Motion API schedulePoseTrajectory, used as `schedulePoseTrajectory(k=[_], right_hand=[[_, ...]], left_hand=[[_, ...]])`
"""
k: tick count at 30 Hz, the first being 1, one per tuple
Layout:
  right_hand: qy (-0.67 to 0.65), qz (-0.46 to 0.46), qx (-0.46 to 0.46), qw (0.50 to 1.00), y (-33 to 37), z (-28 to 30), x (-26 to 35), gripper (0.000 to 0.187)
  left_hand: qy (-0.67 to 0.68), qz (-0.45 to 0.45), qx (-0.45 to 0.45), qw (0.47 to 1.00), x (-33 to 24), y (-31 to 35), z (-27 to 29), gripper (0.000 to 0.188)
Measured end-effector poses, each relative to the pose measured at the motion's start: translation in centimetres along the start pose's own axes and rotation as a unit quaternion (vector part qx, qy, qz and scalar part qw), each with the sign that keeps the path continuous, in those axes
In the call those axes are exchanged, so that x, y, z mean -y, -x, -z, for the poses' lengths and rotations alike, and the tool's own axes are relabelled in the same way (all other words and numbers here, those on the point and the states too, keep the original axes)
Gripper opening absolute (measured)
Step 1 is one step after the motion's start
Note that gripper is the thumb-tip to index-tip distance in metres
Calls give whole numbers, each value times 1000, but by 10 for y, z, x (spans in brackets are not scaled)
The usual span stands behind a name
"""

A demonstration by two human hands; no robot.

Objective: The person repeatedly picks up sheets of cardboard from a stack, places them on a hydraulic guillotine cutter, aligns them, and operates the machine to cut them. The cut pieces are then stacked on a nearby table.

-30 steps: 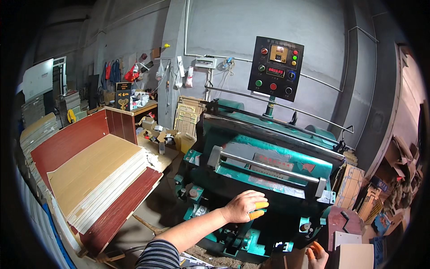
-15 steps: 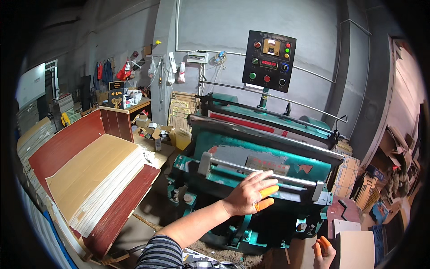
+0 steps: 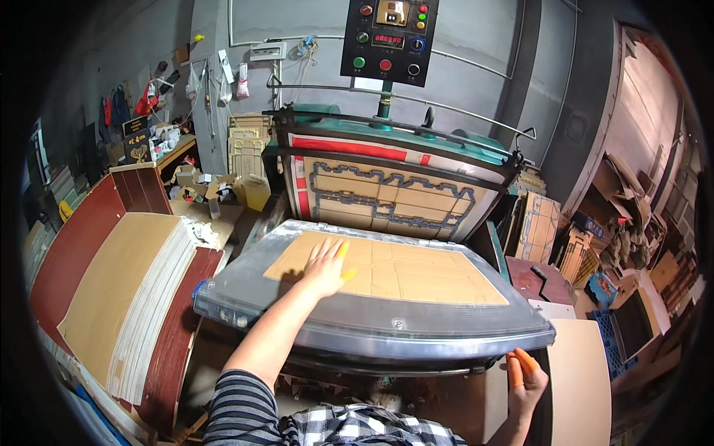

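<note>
My left hand (image 3: 325, 269) is open, fingers spread, over the left part of a brown cardboard sheet (image 3: 416, 271) with pressed crease lines. Yellow covers show on some of its fingers. Whether the palm presses on the sheet, I cannot tell. The sheet lies on the grey bed (image 3: 312, 312) of a green die-cutting press (image 3: 312, 113). Behind it stands the die board (image 3: 387, 197), edged with dark strips along its cutting outline. Close to the bed's right front corner, my right hand (image 3: 526, 380) has its orange-covered fingers curled together, with nothing visible in them.
On my left, a stack of cardboard sheets (image 3: 123, 282) sits in a dark red open-sided holder (image 3: 167, 342). More cardboard (image 3: 580, 379) lies at my right, beside a blue plastic pallet (image 3: 613, 346). A black control panel (image 3: 387, 44) rises behind the press. Die boards (image 3: 537, 227) lean at right.
The press has opened, its bed tilting down toward me and exposing the sheet and die board. My left hand has moved from near the front bar to over the sheet. The view has shifted.
</note>
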State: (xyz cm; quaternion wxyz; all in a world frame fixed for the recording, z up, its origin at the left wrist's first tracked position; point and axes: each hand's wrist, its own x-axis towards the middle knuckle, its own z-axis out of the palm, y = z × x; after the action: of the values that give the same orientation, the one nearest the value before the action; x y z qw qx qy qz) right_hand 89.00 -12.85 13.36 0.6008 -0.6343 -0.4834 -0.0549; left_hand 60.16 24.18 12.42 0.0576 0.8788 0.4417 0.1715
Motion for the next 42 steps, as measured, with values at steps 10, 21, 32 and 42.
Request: schedulePoseTrajectory(k=[10, 21, 32, 42], right_hand=[[151, -33, 232, 960, -2, -84, -57, 68], [290, 200, 467, 811, -8, -87, -64, 60], [190, 143, 268, 934, -7, -230, 81, 55], [-156, 493, 290, 805, 42, -514, 348, 51]], left_hand=[[-79, -2, 258, 963, 23, 152, -33, 98], [-15, -133, -23, 991, 72, 168, 13, 31], [-177, -84, 15, 980, 128, 141, 265, 14], [-441, 296, -245, 811, 169, 524, 375, 46]])
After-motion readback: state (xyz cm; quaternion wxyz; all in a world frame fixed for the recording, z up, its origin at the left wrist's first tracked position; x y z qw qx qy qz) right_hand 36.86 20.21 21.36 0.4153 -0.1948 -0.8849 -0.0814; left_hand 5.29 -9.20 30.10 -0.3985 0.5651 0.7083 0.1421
